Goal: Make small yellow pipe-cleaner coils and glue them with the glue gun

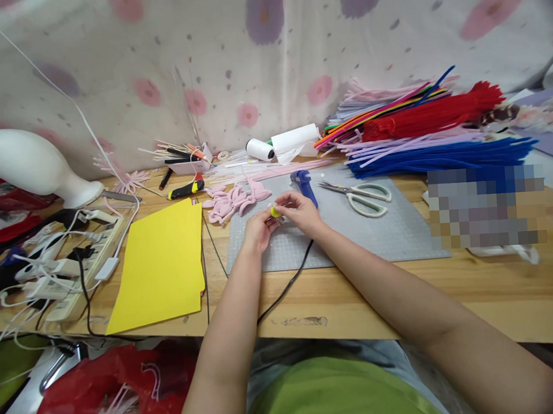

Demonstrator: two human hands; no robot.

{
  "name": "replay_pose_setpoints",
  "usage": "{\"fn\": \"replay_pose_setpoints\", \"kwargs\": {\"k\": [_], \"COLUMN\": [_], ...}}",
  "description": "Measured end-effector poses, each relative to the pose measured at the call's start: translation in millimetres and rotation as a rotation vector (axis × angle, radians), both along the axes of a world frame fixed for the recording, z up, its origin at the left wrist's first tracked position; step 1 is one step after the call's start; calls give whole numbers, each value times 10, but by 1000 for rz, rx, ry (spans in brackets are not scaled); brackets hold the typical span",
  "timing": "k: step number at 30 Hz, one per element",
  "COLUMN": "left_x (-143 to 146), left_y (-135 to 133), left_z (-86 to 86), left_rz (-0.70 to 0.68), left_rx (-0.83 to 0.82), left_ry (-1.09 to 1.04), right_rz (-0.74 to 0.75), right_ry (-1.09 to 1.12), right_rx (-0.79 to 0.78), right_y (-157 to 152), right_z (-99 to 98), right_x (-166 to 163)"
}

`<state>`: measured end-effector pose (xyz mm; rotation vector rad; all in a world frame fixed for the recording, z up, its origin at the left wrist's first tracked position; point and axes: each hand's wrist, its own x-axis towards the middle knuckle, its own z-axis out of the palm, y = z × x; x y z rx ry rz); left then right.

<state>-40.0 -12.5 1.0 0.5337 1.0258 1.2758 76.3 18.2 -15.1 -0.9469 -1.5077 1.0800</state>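
Note:
My left hand [258, 229] and my right hand [299, 210] meet over the grey cutting mat [377, 241]. Pinched between their fingertips is a small yellow piece [274, 211] with pale bits sticking out; its exact kind is too small to make out. Just behind my right hand lies a blue glue gun [305, 185], its black cord running under my right forearm towards the table's front edge. To the left of the hands sits a pile of pink fuzzy petal shapes [232, 202]. Scissors with pale green handles [368, 200] rest on the mat to the right.
Yellow sheets [161, 264] lie left, beside a cluttered power strip [92, 262]. A yellow-black utility knife [185, 189] and thread spool [259, 150] are behind. Red pipe cleaners [430, 113] and blue ones [442, 157] are stacked at back right. A white foam head [34, 162] stands left.

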Motion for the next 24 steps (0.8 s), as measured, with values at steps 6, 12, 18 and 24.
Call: {"fn": "replay_pose_setpoints", "kwargs": {"k": [6,12,18,24], "left_x": [4,15,-20,-7], "left_y": [11,14,14,-38], "left_z": [-3,-7,-5,35], "left_rz": [-19,-13,-53,-102], "left_rx": [-36,-60,-54,37], "left_ry": [-73,-135,-162,-69], "right_rz": [-134,-249,-258,-269], "right_ry": [-165,-323,-425,-440], "right_rx": [189,361,462,443], "right_y": [-65,-152,-152,-129], "right_z": [21,118,105,77], "right_x": [6,21,35,55]}}
